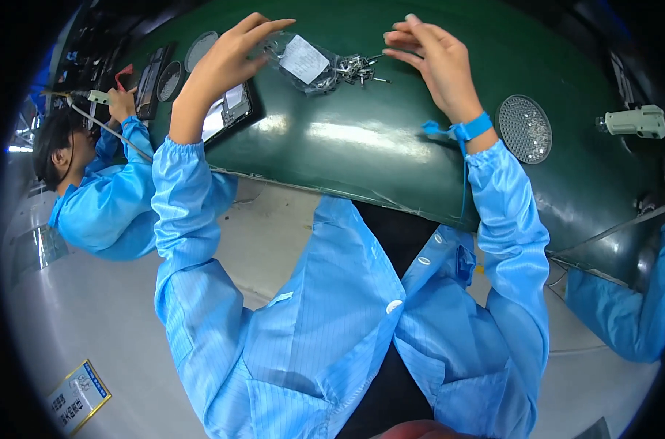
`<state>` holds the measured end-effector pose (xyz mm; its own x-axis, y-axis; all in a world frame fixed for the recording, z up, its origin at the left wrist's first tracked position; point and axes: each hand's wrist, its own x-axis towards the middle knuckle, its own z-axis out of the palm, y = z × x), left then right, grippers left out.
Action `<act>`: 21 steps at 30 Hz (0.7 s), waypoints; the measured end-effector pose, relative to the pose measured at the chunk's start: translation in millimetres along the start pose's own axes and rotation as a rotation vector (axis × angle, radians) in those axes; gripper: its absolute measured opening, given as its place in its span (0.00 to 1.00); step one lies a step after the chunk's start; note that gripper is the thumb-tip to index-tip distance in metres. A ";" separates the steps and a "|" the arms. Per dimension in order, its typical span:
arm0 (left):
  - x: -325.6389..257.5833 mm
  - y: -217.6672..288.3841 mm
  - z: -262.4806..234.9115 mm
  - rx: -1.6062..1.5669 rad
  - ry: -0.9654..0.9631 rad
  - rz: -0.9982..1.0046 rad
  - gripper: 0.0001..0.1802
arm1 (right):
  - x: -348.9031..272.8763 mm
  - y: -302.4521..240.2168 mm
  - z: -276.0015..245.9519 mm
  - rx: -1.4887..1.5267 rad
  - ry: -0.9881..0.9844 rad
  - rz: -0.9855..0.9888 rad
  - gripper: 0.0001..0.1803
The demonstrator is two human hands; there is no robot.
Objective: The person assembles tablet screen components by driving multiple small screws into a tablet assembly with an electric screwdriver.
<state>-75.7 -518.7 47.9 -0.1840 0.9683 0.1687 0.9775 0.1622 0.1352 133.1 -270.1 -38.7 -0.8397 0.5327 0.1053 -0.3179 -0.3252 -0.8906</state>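
My left hand (233,58) is over the far left of the green table, its fingers stretched out and apart. Its fingertips and thumb are beside the edge of a clear plastic bag (280,48) with a white label (304,60); whether they touch it I cannot tell. A small pile of metal pins or screw-like parts (358,69) lies at the bag's right end. To the right of that pile is my right hand (438,66), raised, with fingers loosely bent and apart and nothing visible in them. A blue strap (470,130) circles my right wrist.
A round perforated tray (524,129) lies right of my right wrist, with a pale tool (634,122) farther right. Under my left forearm is a dark-framed device (233,110). A co-worker (106,175) sits at left; another's blue sleeve (617,314) shows at right.
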 end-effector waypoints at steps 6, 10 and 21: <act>-12.7 8.2 43.7 -0.804 0.351 -0.295 0.31 | -18.6 -17.3 -31.2 -0.299 0.128 0.083 0.25; -29.0 4.8 89.7 -1.657 0.687 -0.648 0.40 | -25.9 -13.9 -26.4 -0.505 0.109 0.047 0.28; -4.2 25.8 100.4 -1.484 0.877 -0.669 0.15 | -36.8 1.2 -20.0 -0.750 -0.042 -0.006 0.27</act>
<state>-39.3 -499.6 -47.3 -0.9239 0.3774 0.0634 -0.0657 -0.3195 0.9453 172.4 -274.4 -52.5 -0.8599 0.4975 0.1145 0.0498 0.3050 -0.9511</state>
